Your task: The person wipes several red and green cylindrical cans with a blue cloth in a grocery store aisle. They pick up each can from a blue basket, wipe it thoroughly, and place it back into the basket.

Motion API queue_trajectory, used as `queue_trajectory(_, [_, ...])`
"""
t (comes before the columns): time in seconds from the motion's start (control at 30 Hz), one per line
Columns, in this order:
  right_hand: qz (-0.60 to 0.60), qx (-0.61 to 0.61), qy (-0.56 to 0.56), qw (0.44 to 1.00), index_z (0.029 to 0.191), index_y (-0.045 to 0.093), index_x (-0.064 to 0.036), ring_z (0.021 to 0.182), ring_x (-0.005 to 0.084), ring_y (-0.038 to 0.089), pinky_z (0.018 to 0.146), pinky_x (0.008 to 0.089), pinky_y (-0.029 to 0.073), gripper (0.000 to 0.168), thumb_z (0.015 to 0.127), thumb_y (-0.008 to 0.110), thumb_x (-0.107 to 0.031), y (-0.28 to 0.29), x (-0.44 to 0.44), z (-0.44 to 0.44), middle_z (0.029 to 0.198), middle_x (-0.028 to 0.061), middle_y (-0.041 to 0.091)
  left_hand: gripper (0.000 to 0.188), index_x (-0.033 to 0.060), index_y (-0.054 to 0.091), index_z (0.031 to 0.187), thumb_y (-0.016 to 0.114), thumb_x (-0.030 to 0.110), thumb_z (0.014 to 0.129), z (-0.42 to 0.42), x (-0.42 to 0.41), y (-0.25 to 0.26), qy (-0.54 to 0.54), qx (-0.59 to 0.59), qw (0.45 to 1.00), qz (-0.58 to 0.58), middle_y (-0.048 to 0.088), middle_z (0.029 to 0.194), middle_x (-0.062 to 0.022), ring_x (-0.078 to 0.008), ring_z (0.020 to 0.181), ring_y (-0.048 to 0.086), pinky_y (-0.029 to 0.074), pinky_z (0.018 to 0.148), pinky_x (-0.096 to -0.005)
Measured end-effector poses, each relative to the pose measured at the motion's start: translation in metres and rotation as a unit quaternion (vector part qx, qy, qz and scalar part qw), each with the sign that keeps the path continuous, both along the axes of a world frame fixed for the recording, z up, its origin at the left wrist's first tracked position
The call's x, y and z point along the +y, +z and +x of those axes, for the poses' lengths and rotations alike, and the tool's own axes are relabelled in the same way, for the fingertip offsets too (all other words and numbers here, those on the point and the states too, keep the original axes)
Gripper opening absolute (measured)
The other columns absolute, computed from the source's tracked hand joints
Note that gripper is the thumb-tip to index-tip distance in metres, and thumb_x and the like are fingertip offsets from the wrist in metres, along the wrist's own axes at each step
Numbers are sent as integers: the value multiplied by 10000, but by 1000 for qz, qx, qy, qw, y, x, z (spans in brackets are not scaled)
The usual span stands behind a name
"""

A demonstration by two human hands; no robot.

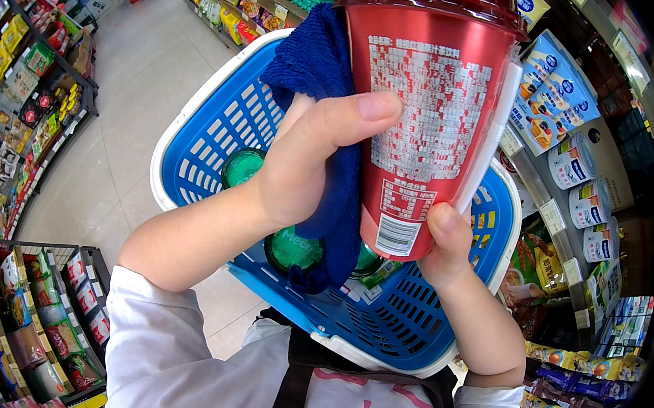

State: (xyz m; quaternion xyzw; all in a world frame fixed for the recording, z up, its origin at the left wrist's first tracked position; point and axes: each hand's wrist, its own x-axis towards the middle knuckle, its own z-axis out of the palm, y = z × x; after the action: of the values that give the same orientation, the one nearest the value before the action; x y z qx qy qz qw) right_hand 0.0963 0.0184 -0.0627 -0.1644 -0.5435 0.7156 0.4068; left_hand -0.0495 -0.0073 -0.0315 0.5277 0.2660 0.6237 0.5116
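Note:
Close to the camera, a red plastic drink cup (424,130) with a dark red lid is held tilted, its printed label and barcode facing me. My left hand (302,159) lays its thumb on the cup's left side, a dark blue towel (336,205) draped about that hand. My right hand (448,246) grips the cup low on its right side, thumb in front. A white straw (493,132) runs along the cup's right edge. Below is a blue basket with a white rim (158,168). Several green-topped round containers (293,251) sit in it, partly hidden by hands and towel.
Shelves of packaged snacks (32,107) line the left, with a rack of bagged goods (33,322) nearer. At right, a shelf holds white tubs (573,161) and blue cartons (553,96) close to the basket. A tiled aisle floor (137,76) runs between.

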Motion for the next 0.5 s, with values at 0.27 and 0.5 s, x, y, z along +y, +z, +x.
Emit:
queue_trajectory(0.27, [98,-46,-44,993,1140,284,-26,966,153,482,820,287,403,717,615,742,-196,3,5,-2,1059,94,463,376,-11,493,1025,350,285,842,2,3,1,38,6,999,3,557,1008,-113,-160,897,543,394,831,-287])
queue_trajectory(0.5, [30,26,-199,979,1104,340,-12,924,144,512,773,272,430,541,709,648,-217,5,20,0,1027,112,491,365,-4,438,1120,452,241,850,12,21,-9,30,61,998,5,525,1060,-81,-130,949,505,386,842,-269])
